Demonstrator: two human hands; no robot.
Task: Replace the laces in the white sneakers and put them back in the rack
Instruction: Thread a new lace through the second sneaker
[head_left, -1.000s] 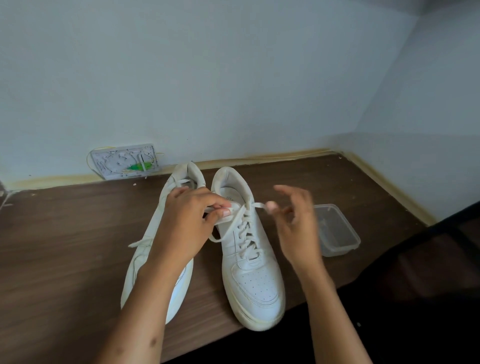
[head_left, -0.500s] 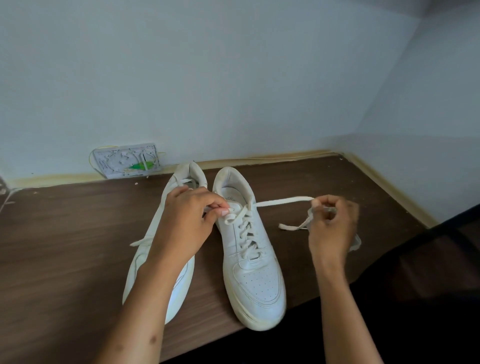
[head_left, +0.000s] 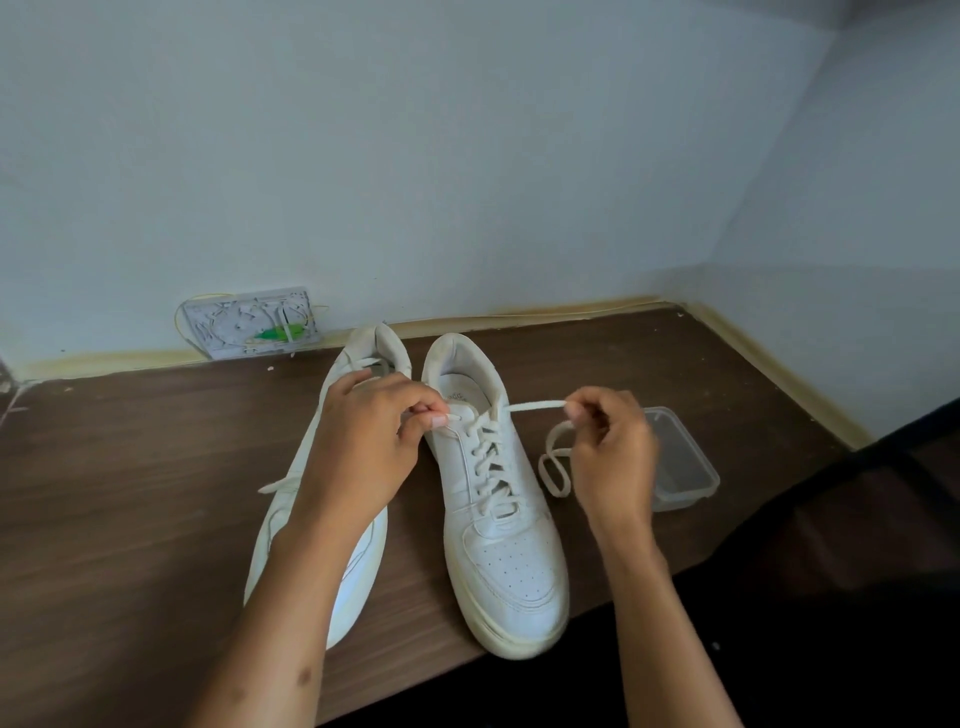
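Note:
Two white sneakers stand side by side on a dark wooden table (head_left: 130, 493), toes toward me. The right sneaker (head_left: 498, 530) is laced up its front with a white lace (head_left: 535, 406). My right hand (head_left: 608, 457) pinches the lace's right end, which runs taut from the top eyelet, and the slack loops below my fingers. My left hand (head_left: 363, 447) pinches the lace's left end at the sneaker's top left eyelet. My left arm covers much of the left sneaker (head_left: 358, 571), from which a loose lace end sticks out to the left.
A clear plastic container (head_left: 685, 467) sits on the table just right of my right hand. A white wall box with wires (head_left: 249, 330) is mounted low on the back wall. The table's front edge runs just below the sneakers' toes, dark beyond.
My right hand took hold of the lace's right end, pulled it out to the right, then came back toward the sneaker with slack looping below. My left hand stayed at the top eyelet.

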